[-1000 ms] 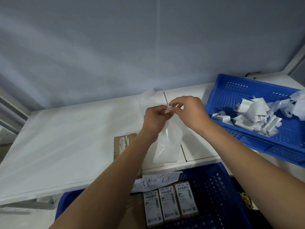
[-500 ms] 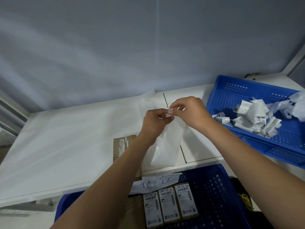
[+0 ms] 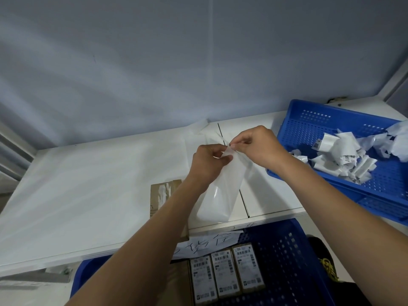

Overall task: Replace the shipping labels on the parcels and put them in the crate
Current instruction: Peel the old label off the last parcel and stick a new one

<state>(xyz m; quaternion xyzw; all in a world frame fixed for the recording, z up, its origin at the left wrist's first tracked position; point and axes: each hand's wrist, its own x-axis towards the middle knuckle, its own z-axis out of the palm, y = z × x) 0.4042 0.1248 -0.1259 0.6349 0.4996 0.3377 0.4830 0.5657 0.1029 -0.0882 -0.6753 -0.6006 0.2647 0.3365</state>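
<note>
A white desk [image 3: 77, 195] runs under a plain grey-blue wall. Nearest, below the desk's front edge, a blue crate [image 3: 287, 261] holds three labelled parcels [image 3: 227, 276] side by side, with a handwritten paper sign [image 3: 207, 242] just behind them. On the desk near the front edge lies a brown parcel [image 3: 164, 195], partly hidden by the left forearm. Above the middle of the desk, both hands hold up a glossy white backing sheet [image 3: 223, 191]: the left hand [image 3: 209, 164] grips its top, fingers curled round it, while the right hand [image 3: 256, 146] pinches the top corner between thumb and fingertips. This looks like peeling a new label free. Next, I judge, it should be drawn off evenly and pressed onto the brown parcel. At the desk's far right corner, a blue tray [image 3: 309, 120] holds crumpled label scraps [image 3: 344, 153].
</note>
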